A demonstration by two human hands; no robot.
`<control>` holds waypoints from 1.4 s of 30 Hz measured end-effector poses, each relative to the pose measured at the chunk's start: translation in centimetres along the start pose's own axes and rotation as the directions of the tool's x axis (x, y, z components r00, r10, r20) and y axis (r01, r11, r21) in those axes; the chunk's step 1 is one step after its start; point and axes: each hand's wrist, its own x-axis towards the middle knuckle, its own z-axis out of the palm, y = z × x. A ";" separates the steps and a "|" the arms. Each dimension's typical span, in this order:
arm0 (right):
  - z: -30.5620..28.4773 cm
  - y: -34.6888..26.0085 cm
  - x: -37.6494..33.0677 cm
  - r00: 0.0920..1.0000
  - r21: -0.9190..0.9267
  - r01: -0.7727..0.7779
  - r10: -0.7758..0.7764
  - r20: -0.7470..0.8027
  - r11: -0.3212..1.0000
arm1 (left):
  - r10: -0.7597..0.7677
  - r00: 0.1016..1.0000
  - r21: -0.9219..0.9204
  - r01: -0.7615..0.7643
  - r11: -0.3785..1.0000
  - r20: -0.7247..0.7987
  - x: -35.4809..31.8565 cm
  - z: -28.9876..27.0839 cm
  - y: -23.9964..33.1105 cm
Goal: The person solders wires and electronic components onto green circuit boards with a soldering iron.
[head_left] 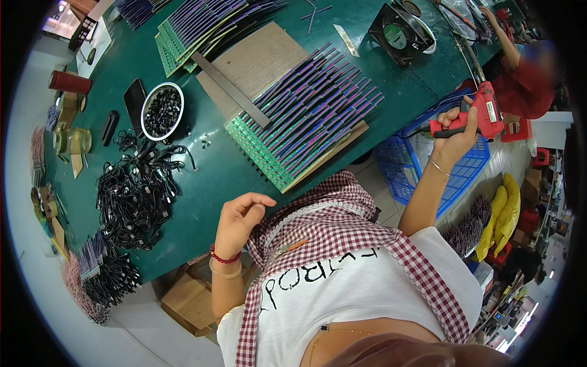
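My right hand [455, 131] is raised off the table's right edge and grips a red power screwdriver [480, 116] by its handle. My left hand [239, 215] hovers at the near edge of the green table [214, 165], fingers loosely curled, holding nothing. Just beyond it a row of green circuit boards with purple strips [306, 119] lies overlapped on a wooden board [257, 58]. A pile of black cables [134, 189] lies to the left of my left hand.
A white bowl of small black parts [162, 111] and a dark phone [134, 101] sit further left. More circuit boards [195, 27] lie at the back, with a black fan [400, 33]. A blue crate [422, 165] stands below the table. Another person in red [526, 79] sits at the right.
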 end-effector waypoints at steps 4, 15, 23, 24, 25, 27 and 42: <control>0.1 0.1 0.2 1.000 0.014 -0.014 0.014 -0.001 1.000 | 0.005 0.998 -0.088 0.001 0.996 0.067 0.0 -0.1 0.5; -0.4 -0.6 0.1 1.000 0.022 -0.023 0.023 0.005 0.999 | 0.673 0.722 0.986 0.091 0.137 -0.160 10.1 -5.6 -0.4; -0.7 -0.9 0.4 1.000 0.018 -0.030 0.030 -0.001 0.999 | 0.715 0.694 0.992 -0.009 0.122 -0.081 10.1 -4.4 -1.2; -0.4 -0.7 0.4 0.999 0.036 -0.034 0.035 -0.004 0.999 | 0.709 0.698 0.985 -0.027 0.169 -0.102 10.0 -4.6 -0.8; -0.1 -0.8 0.3 0.999 0.034 -0.031 0.031 -0.006 0.999 | 0.701 0.703 0.975 -0.049 0.217 -0.121 9.8 -4.8 -0.4; 0.3 -1.1 0.3 1.000 0.030 -0.031 0.031 0.002 0.999 | 0.801 0.590 0.968 -0.125 0.217 -0.103 10.8 -5.2 0.6; 0.1 -1.6 -0.5 0.999 0.032 -0.042 0.041 0.023 0.999 | 0.738 0.646 0.910 -0.162 0.382 -0.195 9.9 -6.6 2.5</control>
